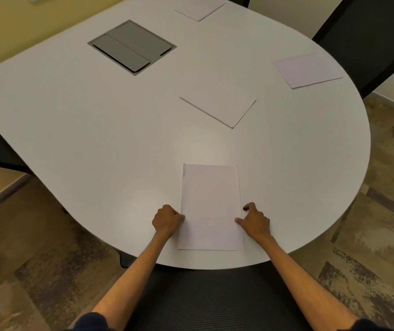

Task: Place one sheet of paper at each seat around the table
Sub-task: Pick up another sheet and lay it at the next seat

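Lying lengthwise toward the frame's top, a blank white sheet [211, 207] is pinched at its side edges by the left hand [167, 219] and right hand [255, 220].

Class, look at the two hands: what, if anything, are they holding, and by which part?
Both hold the nearest sheet of paper, which lies flat on the table: left hand at its left edge, right hand at its right edge.
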